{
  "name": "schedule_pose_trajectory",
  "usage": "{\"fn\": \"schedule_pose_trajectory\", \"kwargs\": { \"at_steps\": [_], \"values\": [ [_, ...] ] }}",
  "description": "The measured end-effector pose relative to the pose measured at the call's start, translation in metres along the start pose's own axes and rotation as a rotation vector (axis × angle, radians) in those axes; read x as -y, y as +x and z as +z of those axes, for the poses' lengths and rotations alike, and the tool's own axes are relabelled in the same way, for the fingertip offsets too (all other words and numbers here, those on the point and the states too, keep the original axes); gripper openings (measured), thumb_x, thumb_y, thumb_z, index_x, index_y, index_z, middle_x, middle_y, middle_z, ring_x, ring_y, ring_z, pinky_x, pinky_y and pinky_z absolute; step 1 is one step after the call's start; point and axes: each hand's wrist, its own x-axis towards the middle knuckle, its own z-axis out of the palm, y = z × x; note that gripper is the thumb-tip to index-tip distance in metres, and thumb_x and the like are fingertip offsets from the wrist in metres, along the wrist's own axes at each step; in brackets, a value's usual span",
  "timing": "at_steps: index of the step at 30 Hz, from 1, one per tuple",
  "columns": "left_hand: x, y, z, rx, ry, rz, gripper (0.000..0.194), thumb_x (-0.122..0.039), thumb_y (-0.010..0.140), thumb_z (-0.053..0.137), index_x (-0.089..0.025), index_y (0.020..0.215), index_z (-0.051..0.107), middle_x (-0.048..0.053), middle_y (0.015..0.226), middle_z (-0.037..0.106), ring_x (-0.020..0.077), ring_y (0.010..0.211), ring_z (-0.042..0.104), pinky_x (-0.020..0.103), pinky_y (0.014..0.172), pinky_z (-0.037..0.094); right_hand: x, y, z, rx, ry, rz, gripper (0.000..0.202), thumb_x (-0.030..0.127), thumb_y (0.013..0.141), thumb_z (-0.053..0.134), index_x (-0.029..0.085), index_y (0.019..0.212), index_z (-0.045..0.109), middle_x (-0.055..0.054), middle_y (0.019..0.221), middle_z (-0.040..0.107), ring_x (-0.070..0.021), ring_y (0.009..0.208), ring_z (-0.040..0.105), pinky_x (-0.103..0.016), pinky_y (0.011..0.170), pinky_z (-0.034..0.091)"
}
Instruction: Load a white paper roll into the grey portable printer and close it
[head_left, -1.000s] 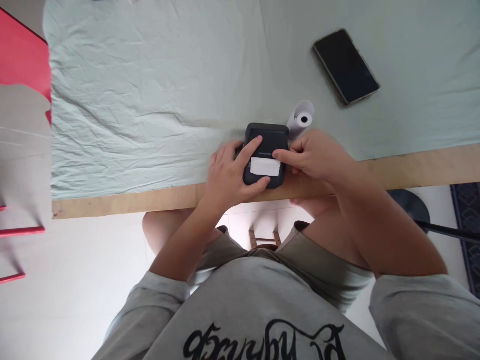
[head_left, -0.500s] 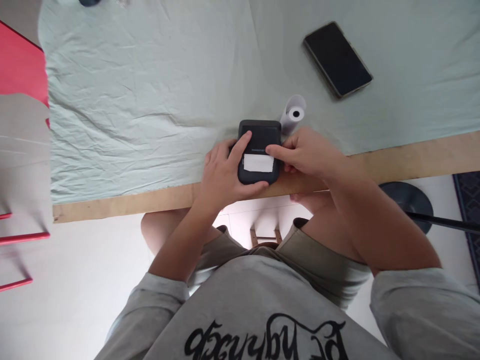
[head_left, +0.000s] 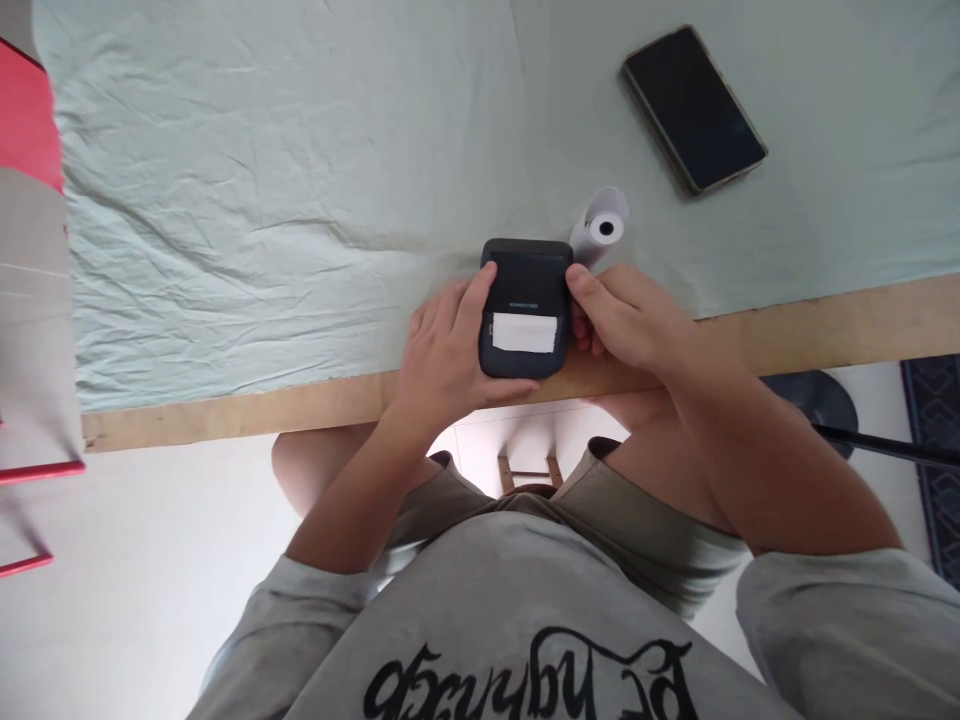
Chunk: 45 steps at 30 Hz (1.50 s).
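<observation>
A small black portable printer (head_left: 528, 280) is held near the table's front edge, with a strip of white paper (head_left: 525, 333) showing out of its slot. My left hand (head_left: 448, 345) grips its left side, the thumb along the near edge and a finger on the upper left. At the printer's right side my right hand (head_left: 626, 315) is closed against it, thumb at the upper right edge; its curled fingers are partly hidden. Just behind the right hand, a white paper roll (head_left: 601, 230) with a dark core lies on the cloth, its loose end lifted.
A smartphone (head_left: 695, 110) in a clear case lies at the back right of the pale green cloth (head_left: 285, 200). A bare wooden strip (head_left: 817, 320) forms the table's front edge. Red bars (head_left: 41, 472) stand at the far left, and a dark round base (head_left: 814, 400) at the right.
My right thumb has moved from the printer's top face near the paper to its upper right edge. My left hand keeps its grip. The view has shifted slightly.
</observation>
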Motion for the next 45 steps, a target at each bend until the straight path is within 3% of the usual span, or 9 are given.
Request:
{"fn": "schedule_pose_trajectory", "kwargs": {
  "at_steps": [3, 8, 16, 21, 27, 31, 40, 45],
  "values": [
    [0.001, -0.003, 0.002, -0.013, -0.045, -0.032, 0.135, -0.067, 0.058, 0.098, -0.022, 0.164, 0.028, 0.02, 0.16, 0.053, 0.0433, 0.146, 0.053, 0.056, 0.122, 0.042, -0.001, 0.001, -0.001, 0.01, 0.0, -0.016, 0.069, 0.062, 0.11, 0.033, 0.023, 0.056, 0.054, -0.004, 0.057, 0.063, -0.0179, 0.054, 0.059, -0.036, 0.06, 0.042],
    [0.003, -0.008, 0.001, 0.018, -0.024, -0.039, 0.122, -0.068, 0.067, 0.093, -0.02, 0.161, 0.033, 0.022, 0.157, 0.056, 0.0451, 0.147, 0.053, 0.059, 0.121, 0.042, 0.002, 0.001, -0.002, 0.021, -0.011, 0.008, 0.071, 0.056, 0.112, 0.032, 0.022, 0.054, 0.054, -0.004, 0.055, 0.062, -0.0167, 0.054, 0.059, -0.035, 0.061, 0.042],
    [0.003, -0.011, -0.004, 0.003, 0.031, -0.002, 0.122, -0.074, 0.07, 0.089, -0.014, 0.163, 0.036, 0.023, 0.161, 0.052, 0.0426, 0.147, 0.053, 0.053, 0.12, 0.044, -0.001, 0.002, -0.002, 0.018, 0.042, -0.001, 0.07, 0.057, 0.112, 0.032, 0.022, 0.056, 0.056, -0.004, 0.055, 0.062, -0.0156, 0.055, 0.06, -0.033, 0.062, 0.043],
    [0.003, -0.01, -0.006, 0.02, 0.017, -0.021, 0.12, -0.074, 0.07, 0.089, -0.018, 0.164, 0.039, 0.021, 0.162, 0.053, 0.0425, 0.148, 0.053, 0.052, 0.119, 0.044, 0.0, 0.0, -0.003, 0.036, 0.016, -0.022, 0.066, 0.055, 0.11, 0.033, 0.022, 0.058, 0.055, -0.005, 0.059, 0.063, -0.0177, 0.058, 0.059, -0.035, 0.065, 0.042],
    [0.009, -0.006, -0.003, 0.008, -0.038, -0.012, 0.119, -0.073, 0.065, 0.093, -0.02, 0.161, 0.044, 0.019, 0.16, 0.056, 0.041, 0.142, 0.059, 0.053, 0.119, 0.045, 0.004, -0.004, -0.005, 0.081, -0.264, -0.092, 0.049, 0.059, 0.099, 0.054, 0.023, 0.065, 0.053, -0.007, 0.068, 0.064, -0.0229, 0.065, 0.056, -0.038, 0.064, 0.034],
    [0.011, -0.004, -0.003, -0.007, -0.054, -0.015, 0.117, -0.074, 0.063, 0.093, -0.02, 0.158, 0.05, 0.018, 0.156, 0.06, 0.0401, 0.137, 0.062, 0.052, 0.117, 0.047, 0.003, -0.006, -0.004, 0.072, -0.313, -0.13, 0.047, 0.064, 0.089, 0.065, 0.024, 0.069, 0.051, -0.006, 0.069, 0.065, -0.0219, 0.063, 0.053, -0.036, 0.062, 0.031],
    [0.005, -0.005, -0.006, -0.008, -0.037, -0.036, 0.114, -0.067, 0.063, 0.096, -0.022, 0.157, 0.05, 0.017, 0.157, 0.059, 0.0392, 0.141, 0.06, 0.052, 0.118, 0.047, 0.0, -0.008, -0.004, 0.049, -0.304, -0.183, 0.046, 0.065, 0.091, 0.053, 0.024, 0.071, 0.049, -0.008, 0.073, 0.065, -0.0219, 0.065, 0.051, -0.037, 0.062, 0.031],
    [0.0, -0.006, -0.007, 0.003, -0.004, -0.056, 0.111, -0.068, 0.069, 0.093, -0.021, 0.159, 0.048, 0.017, 0.157, 0.059, 0.0399, 0.145, 0.056, 0.052, 0.12, 0.043, 0.003, -0.006, -0.006, 0.097, -0.17, -0.104, 0.047, 0.052, 0.101, 0.043, 0.023, 0.067, 0.055, -0.007, 0.07, 0.067, -0.0217, 0.066, 0.058, -0.037, 0.066, 0.038]
  ]
}}
